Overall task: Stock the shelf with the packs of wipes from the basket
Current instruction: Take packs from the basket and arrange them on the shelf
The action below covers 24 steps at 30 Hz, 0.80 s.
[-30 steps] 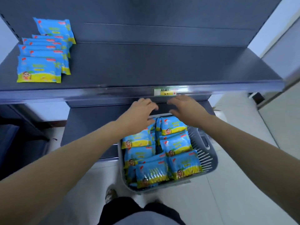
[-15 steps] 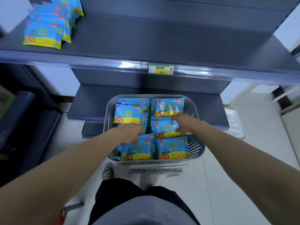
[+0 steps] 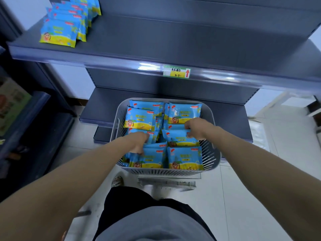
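1. In the middle of the frame, a pale grey slatted basket point(image 3: 213, 153) is sitting just below the shelf edge, and blue-and-yellow packs of wipes point(image 3: 139, 119) are filling it in two overlapping columns.
2. The left hand point(image 3: 139, 142) is reaching into the left column, and its fingers are curling down over the top edge of the lower-left pack point(image 3: 149, 158), gripping it.
3. The right hand point(image 3: 198, 128) is reaching into the right column, and its fingers are bending round the upper right edge of the middle-right pack point(image 3: 178, 140), pinching it; the thumb is hidden.
4. Both forearms are stretching in from the bottom corners of the frame and meeting over the basket, the hands apart from each other.
5. Across the top of the frame the dark grey shelf point(image 3: 156, 40) is running wide, and a row of stocked packs point(image 3: 59, 33) is lying overlapped at its upper left end.
6. A yellow and green price label point(image 3: 176, 72) with a red arrow is sitting in the shelf's front rail, right of centre.
7. A lower shelf point(image 3: 104, 108) is showing behind the basket.
8. A light tiled floor point(image 3: 243, 197) is spreading under it.
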Motion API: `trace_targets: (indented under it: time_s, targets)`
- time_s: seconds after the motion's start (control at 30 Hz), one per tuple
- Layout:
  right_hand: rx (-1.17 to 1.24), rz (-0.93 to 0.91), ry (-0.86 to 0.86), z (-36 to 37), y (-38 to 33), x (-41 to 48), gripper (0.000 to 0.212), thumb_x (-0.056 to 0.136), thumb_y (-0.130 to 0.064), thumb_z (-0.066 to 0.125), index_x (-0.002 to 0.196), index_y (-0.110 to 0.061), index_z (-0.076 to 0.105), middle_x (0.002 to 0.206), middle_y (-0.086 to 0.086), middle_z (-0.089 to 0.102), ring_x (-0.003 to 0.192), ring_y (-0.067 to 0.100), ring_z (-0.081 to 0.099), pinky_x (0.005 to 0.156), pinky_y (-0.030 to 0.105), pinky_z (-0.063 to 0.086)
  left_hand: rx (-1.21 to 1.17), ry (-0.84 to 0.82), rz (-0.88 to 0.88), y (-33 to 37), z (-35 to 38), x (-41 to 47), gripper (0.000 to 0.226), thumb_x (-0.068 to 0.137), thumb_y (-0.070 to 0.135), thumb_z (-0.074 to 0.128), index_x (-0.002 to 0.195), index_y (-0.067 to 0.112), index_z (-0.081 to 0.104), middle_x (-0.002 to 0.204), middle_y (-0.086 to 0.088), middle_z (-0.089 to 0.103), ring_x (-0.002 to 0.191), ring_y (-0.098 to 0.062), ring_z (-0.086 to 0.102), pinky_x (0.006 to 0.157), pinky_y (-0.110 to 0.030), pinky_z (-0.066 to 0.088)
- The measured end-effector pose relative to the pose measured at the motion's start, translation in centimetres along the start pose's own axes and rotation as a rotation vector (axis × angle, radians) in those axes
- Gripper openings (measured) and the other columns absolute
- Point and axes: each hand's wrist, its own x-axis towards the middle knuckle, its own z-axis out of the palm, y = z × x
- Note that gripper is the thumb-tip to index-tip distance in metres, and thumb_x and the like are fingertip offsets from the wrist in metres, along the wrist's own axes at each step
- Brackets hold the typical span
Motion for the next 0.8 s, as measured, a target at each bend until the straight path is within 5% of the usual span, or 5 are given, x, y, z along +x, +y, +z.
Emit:
trace_targets:
  time_s: [0.3, 0.43, 0.53, 0.7, 0.8]
  targets:
    - [0.050, -0.040, 0.183, -5.3, -0.8, -1.5, 0.029, 0.091, -0.028, 0.057, 0.117, -0.015, 0.057, 0.118, 0.007, 0.059, 0.102, 0.026, 0.056, 0.083, 0.037, 0.049, 0.299, -0.010, 0.059, 0.1, 0.7, 0.0, 0.026, 0.085, 0.015, 0.062, 0.108, 0.008, 0.054, 0.116, -0.014, 0.047, 0.102, -0.029, 0.045, 0.085, -0.038, 0.043]
    - [0.088, -0.087, 0.246, -7.2, -2.0, -1.8, 0.030, 0.090, -0.027, 0.059, 0.118, -0.016, 0.057, 0.117, 0.004, 0.058, 0.093, 0.020, 0.051, 0.072, 0.030, 0.038, 0.064, -0.007, 0.126, 0.1, -0.3, -1.1, 0.022, 0.081, 0.007, 0.063, 0.086, 0.010, 0.042, 0.092, -0.007, 0.044, 0.077, -0.022, 0.037, 0.061, -0.027, 0.032]
    - [0.101, -0.128, 0.295, -9.6, -3.2, -1.6, 0.021, 0.088, -0.025, 0.061, 0.107, -0.016, 0.061, 0.108, 0.005, 0.061, 0.088, 0.021, 0.052, 0.070, 0.030, 0.040, -0.052, 0.116, 0.171, -0.6, -3.8, -2.9, 0.020, 0.081, 0.004, 0.062, 0.089, 0.012, 0.045, 0.090, -0.001, 0.044, 0.078, -0.021, 0.040, 0.055, -0.028, 0.029]
    - [0.165, -0.141, 0.562, -15.8, -5.3, -0.6, 0.020, 0.087, -0.024, 0.060, 0.105, -0.015, 0.062, 0.106, 0.010, 0.065, 0.100, 0.031, 0.057, 0.080, 0.035, 0.045, -0.137, 0.396, 0.170, -3.8, -11.8, -6.0, 0.030, 0.081, 0.013, 0.064, 0.111, 0.010, 0.062, 0.109, -0.004, 0.060, 0.100, -0.022, 0.056, 0.081, -0.027, 0.043]
    - [0.239, -0.117, 0.693, -20.0, -6.6, 0.9, 0.020, 0.089, -0.022, 0.057, 0.108, -0.016, 0.060, 0.108, 0.010, 0.064, 0.101, 0.033, 0.056, 0.083, 0.038, 0.046, -0.207, 0.565, 0.180, -6.0, -17.1, -7.6, 0.021, 0.077, 0.010, 0.069, 0.099, 0.009, 0.067, 0.095, -0.004, 0.063, 0.082, -0.017, 0.058, 0.069, -0.020, 0.045]
